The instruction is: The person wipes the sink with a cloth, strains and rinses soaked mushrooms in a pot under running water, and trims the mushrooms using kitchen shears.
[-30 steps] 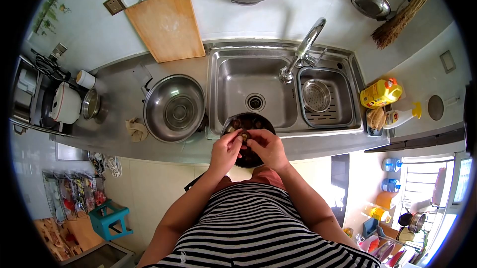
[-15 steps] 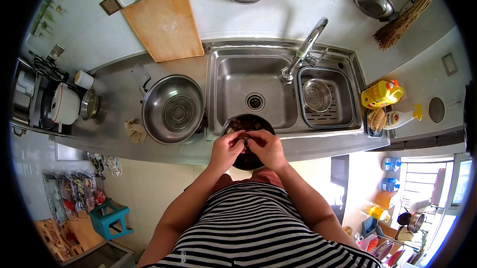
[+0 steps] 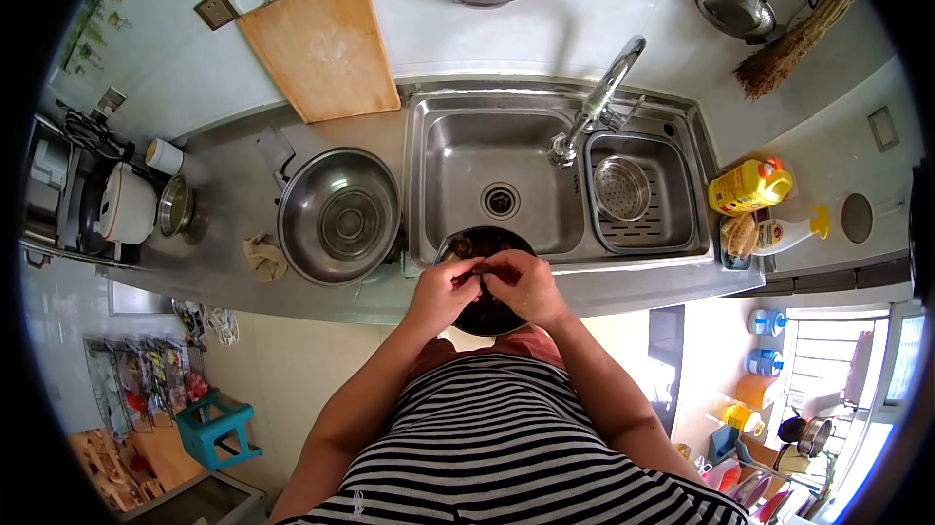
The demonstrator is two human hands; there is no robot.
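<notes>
Both hands meet over a dark round bowl (image 3: 506, 241) at the front edge of the sink. Inside the bowl are dark brown pieces, partly covered by the hands. My left hand (image 3: 443, 293) has its thumb and fingers pinched together. My right hand (image 3: 524, 289) is closed too, its fingertips touching those of the left. Whatever lies between the fingertips is small and mostly hidden. Left of the sink (image 3: 467, 150) rests a large steel basin (image 3: 341, 215).
A faucet (image 3: 604, 87) rises behind the sink, and a small steel strainer (image 3: 621, 187) lies in the right basin. A cutting board (image 3: 323, 50) leans on the wall. Yellow detergent (image 3: 748, 186) stands at the right. A beige cloth (image 3: 264, 257) lies left of the basin.
The fingertips have drawn closer together, and the small brownish piece seen between them earlier is now mostly hidden. Both hands remain over the bowl.
</notes>
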